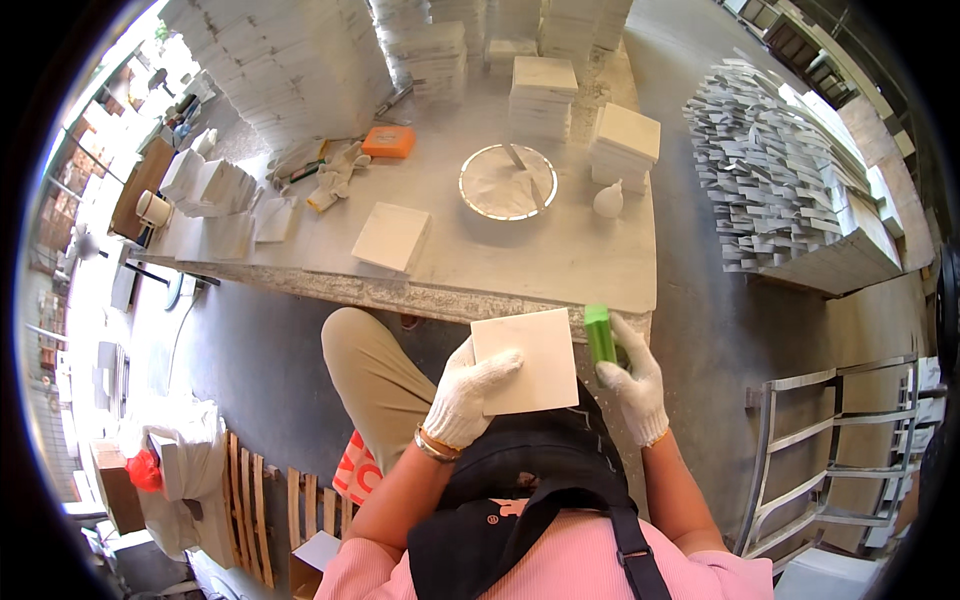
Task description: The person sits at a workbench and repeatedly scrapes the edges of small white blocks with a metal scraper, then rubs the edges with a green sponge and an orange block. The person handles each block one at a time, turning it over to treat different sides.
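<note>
My left hand [462,398], in a white knitted glove, grips a square white tile [540,362] by its left side, the thumb lying across its face. The tile is above my lap, just off the table's front edge. Beside the tile's right edge, my gloved right hand [638,388] has its fingers and thumb around a green rectangular block [600,338]. A narrow gap separates block and tile. Another white tile or short stack [391,238] lies on the table [590,265] near its front edge.
A bowl [500,216] holds white powder and a flat tool. Right of it stand tile stacks [627,130] and a white squeeze bulb [608,200]. Further left lie an orange block [388,142] and gloves [335,178]. Tall stacks [290,70] rise behind; a metal rack [830,435] stands right.
</note>
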`<state>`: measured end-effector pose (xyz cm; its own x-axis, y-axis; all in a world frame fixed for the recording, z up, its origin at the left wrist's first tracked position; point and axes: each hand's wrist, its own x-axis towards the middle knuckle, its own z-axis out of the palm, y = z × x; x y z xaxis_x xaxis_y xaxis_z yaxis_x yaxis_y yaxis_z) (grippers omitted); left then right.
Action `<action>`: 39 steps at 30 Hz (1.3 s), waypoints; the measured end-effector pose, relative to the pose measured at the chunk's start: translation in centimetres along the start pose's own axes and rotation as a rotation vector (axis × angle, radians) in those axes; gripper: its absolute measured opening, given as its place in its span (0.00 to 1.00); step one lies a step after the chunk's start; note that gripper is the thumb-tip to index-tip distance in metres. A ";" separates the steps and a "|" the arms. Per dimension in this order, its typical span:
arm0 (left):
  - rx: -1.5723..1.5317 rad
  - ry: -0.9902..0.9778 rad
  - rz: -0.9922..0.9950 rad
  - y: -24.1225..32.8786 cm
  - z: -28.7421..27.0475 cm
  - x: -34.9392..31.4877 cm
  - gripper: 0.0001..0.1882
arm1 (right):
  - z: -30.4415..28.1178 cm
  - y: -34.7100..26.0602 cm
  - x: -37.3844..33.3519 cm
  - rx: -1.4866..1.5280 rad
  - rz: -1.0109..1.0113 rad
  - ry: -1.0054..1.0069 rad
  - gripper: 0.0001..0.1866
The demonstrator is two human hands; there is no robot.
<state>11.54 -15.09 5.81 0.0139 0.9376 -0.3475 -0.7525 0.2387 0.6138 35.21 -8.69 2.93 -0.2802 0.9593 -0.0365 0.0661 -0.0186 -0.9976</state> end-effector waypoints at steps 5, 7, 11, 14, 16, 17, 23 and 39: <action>-0.022 -0.031 -0.052 -0.3 0.2 0.7 0.27 | -0.5 -3.2 1.2 0.100 0.045 0.040 0.39; -0.031 -0.030 -0.067 -0.4 0.2 0.6 0.26 | -0.5 -3.7 1.3 0.096 0.018 0.074 0.39; -0.025 -0.018 -0.068 -0.7 -0.2 0.6 0.26 | -0.4 -3.7 1.7 0.154 0.007 0.099 0.39; 0.004 -0.021 -0.053 -0.3 0.0 0.5 0.26 | 0.3 -4.5 1.9 0.170 0.006 0.104 0.40; 0.076 -0.021 -0.035 -0.2 -0.4 0.4 0.27 | 0.7 -5.3 1.9 0.174 0.009 0.096 0.40; 0.110 -0.023 -0.026 -0.3 -0.5 0.4 0.28 | 0.7 -5.5 1.9 0.181 0.011 0.085 0.41; 0.163 -0.004 0.009 -0.4 0.0 0.2 0.28 | 1.0 -6.1 2.1 0.189 -0.056 0.033 0.42; 0.125 -0.035 -0.035 0.9 -0.8 0.3 0.26 | 1.7 -6.5 1.6 -0.048 -0.179 -0.057 0.40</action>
<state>10.31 -14.83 5.68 0.0633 0.9357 -0.3470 -0.6634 0.2992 0.6859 32.75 -7.53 9.27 -0.3448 0.9287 0.1367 0.0557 0.1656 -0.9846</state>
